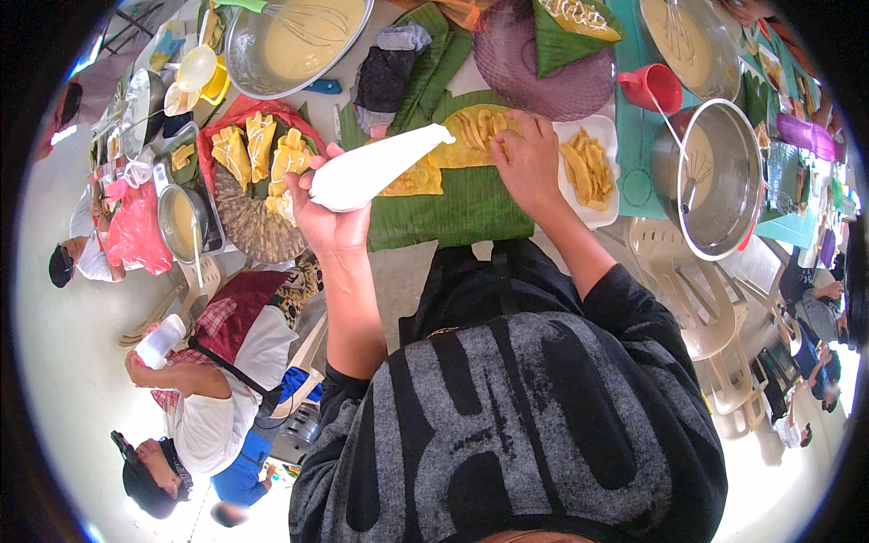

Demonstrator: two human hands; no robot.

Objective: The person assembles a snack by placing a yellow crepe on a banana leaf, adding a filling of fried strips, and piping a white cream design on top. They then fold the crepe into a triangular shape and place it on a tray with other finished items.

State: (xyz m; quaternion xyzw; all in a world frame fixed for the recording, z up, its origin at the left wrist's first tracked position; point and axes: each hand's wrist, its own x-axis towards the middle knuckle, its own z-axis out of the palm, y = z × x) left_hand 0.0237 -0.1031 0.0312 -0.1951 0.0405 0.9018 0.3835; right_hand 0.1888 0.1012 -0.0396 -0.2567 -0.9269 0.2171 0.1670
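The white piping bag (376, 167) is in the left hand (328, 217), gripped around its fat rear end with the narrow tip slanting up and right over the banana leaf (462, 213) on the table (398, 271). It looks soft and full, so it should give under any squeeze; the sensible hold seems to be where the hand already has it, at the bulging back, leaving the tip free. Its skin looks smooth and could turn slippery if greasy. The right hand (529, 158) is curled, fingertips pressing down on a thin yellow crepe (471, 136) lying on the leaf, which looks limp and easy to tear, best lifted by an edge. Just right of it stands a white tray (608, 136) of yellow strips. Left of the leaf, a round woven tray (258, 226) carries folded yellow pieces. Farther off are a metal bowl of pale batter (299, 41) with a whisk, a red cup (654, 86) and a steel pot (720, 176).
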